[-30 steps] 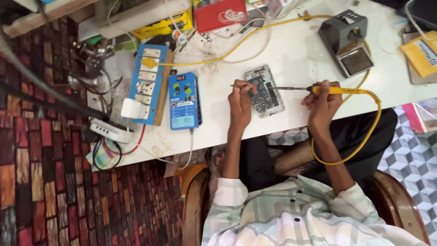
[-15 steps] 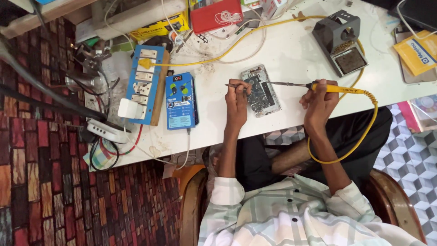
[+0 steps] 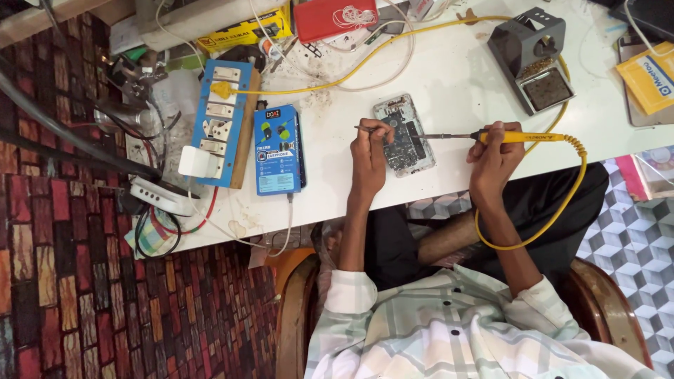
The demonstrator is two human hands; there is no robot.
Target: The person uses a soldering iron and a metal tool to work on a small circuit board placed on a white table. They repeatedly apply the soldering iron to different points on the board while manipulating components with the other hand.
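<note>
With the view having shifted while both hands stayed on the job, the left hand (image 3: 369, 151) is gripping tweezers (image 3: 366, 129) and the right hand (image 3: 493, 156) is closed on the soldering iron (image 3: 516, 137), its tip over the opened phone (image 3: 404, 135) lying on the worktop (image 3: 449, 77).

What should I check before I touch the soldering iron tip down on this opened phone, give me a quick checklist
1. Right hand gripping the yellow soldering iron by its handle: ok.
2. Left hand holding a thin tool at the opened phone: ok.
3. Iron tip over the board: ok; touching or not: cannot tell.
4. Phone lying flat on the white table: ok.
5. Yellow cord loops off the table edge over the lap: not ok, may snag.
6. Iron stand within reach: ok.
</note>
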